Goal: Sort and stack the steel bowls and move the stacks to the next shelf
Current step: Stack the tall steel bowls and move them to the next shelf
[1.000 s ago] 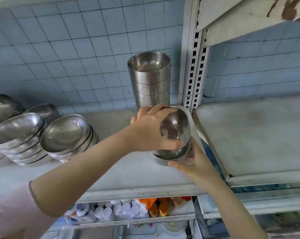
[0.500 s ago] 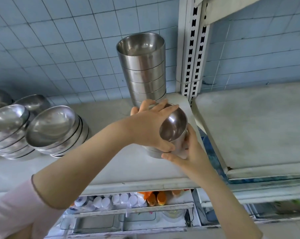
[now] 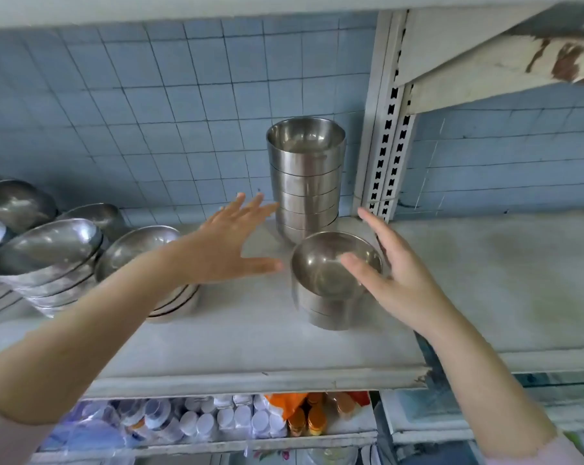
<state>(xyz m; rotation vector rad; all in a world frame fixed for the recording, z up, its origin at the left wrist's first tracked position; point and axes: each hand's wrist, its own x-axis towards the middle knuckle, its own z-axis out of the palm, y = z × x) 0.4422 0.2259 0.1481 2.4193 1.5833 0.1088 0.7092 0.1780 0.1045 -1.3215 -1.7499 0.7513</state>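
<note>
Steel everywhere: short stack of round steel bowls [image 3: 330,283] standing near the front of the pale left-hand shelf [image 3: 243,337], taller stack of straight-sided steel bowls [image 3: 305,182] just behind it against the blue tiled wall [image 3: 133,105]. Left hand [image 3: 231,243] spread flat, holding nothing, beside the tall stack. Right hand [image 3: 392,280] open too, thumb over the short stack's rim, fingers loose behind it, nothing gripped. Wide shallow steel bowls [image 3: 49,260] piled leaning at far left. Bare next shelf [image 3: 505,280] waiting beyond the slotted upright post [image 3: 386,142]. Risks, as a guess: loose one-handed grab tipping the short stack off the edge; careless left-hand sweep knocking the tall stack; rim clipping the post on the carry across
</note>
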